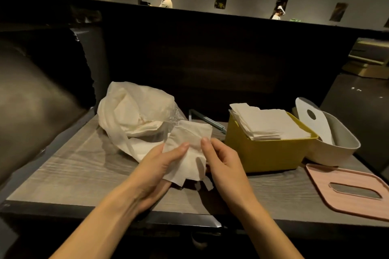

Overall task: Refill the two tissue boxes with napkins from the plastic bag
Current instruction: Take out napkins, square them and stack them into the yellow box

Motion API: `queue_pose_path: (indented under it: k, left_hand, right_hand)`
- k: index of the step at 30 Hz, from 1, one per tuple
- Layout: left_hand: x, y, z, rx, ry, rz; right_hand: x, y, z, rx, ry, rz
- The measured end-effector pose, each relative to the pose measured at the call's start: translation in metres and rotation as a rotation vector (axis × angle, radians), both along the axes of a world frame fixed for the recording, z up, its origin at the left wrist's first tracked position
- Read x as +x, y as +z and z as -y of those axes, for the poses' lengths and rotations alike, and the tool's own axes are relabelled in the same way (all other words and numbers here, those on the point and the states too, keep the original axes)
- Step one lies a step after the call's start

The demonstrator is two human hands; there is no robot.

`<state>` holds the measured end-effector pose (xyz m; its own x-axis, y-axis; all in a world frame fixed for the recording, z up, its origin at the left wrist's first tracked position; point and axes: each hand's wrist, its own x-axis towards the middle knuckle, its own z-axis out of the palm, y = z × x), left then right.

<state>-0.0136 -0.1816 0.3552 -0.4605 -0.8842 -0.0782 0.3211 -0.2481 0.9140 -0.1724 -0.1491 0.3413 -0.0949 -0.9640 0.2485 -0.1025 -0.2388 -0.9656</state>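
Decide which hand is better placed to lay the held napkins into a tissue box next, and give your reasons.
Probably the right hand: it grips the bunch of white paper napkins on the side nearest the yellow plastic tissue box; the left hand would cross over.

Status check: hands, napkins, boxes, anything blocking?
Left hand and right hand both gripping a napkin bunch over the table. Yellow box stacked above rim; white box looks unfilled, its lid propped inside. Plastic bag left, path clear.
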Motion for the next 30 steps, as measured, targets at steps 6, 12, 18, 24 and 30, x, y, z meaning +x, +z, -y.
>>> queue_pose_path:
  k: [6, 12, 18, 24, 30]
  left_hand:
    - [0.005, -0.007, -0.005, -0.18, 0.037, 0.122]
    - [0.006, -0.01, -0.005, -0.198, 0.054, 0.154]
    - [0.006, -0.007, -0.009, -0.061, 0.044, 0.047]
    - [0.003, -0.005, -0.009, -0.052, 0.091, 0.038]
    - [-0.006, -0.005, -0.009, -0.171, 0.079, 0.176]
  right_hand:
    - [-0.002, -0.001, 0.002, -0.211, -0.232, -0.125]
    - [-0.001, 0.002, -0.004, -0.397, -0.407, -0.247]
    - [0.005, 0.003, -0.008, -0.596, -0.554, -0.29]
    - [0.007, 0.01, -0.016, -0.688, -0.601, -0.01]
    - [0.012, 0.006, 0.0, -0.336, -0.411, -0.17]
